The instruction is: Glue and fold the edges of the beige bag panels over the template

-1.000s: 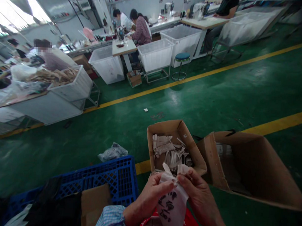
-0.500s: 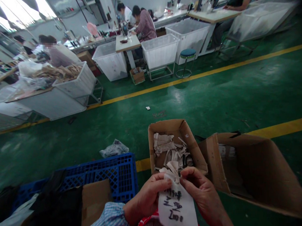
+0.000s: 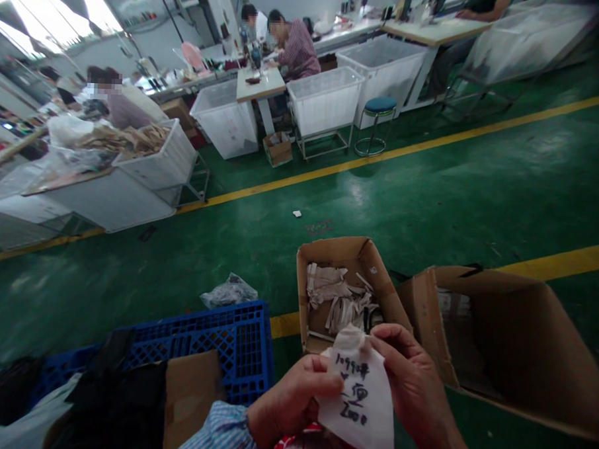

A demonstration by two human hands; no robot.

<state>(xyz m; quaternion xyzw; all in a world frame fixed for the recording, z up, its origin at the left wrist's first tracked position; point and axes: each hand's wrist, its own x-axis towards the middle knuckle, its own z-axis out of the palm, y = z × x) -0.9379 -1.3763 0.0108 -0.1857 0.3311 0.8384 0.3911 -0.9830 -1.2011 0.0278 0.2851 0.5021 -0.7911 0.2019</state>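
Observation:
A white cloth piece (image 3: 358, 406) with black handwriting hangs between my two hands, low in the head view. My left hand (image 3: 305, 390) pinches its left edge between thumb and fingers. At the upper right edge of the cloth, my right hand (image 3: 405, 365) grips it with thumb and forefinger. Just beyond my hands stands an open cardboard box (image 3: 303, 304) with pale fabric strips (image 3: 327, 282) inside. Red fabric (image 3: 309, 447) shows beneath the cloth.
A larger open cardboard box (image 3: 523, 340) stands at right. A blue plastic pallet (image 3: 225, 340) bears dark fabric and cardboard at left, with a clear plastic bag (image 3: 230, 291) beyond. White bins (image 3: 325, 100), a stool (image 3: 379, 105) and seated people line the far side.
The cloth has turned more toward the camera, and its top line of writing now shows. My right hand has risen slightly along its upper edge. The camera view has shifted a little.

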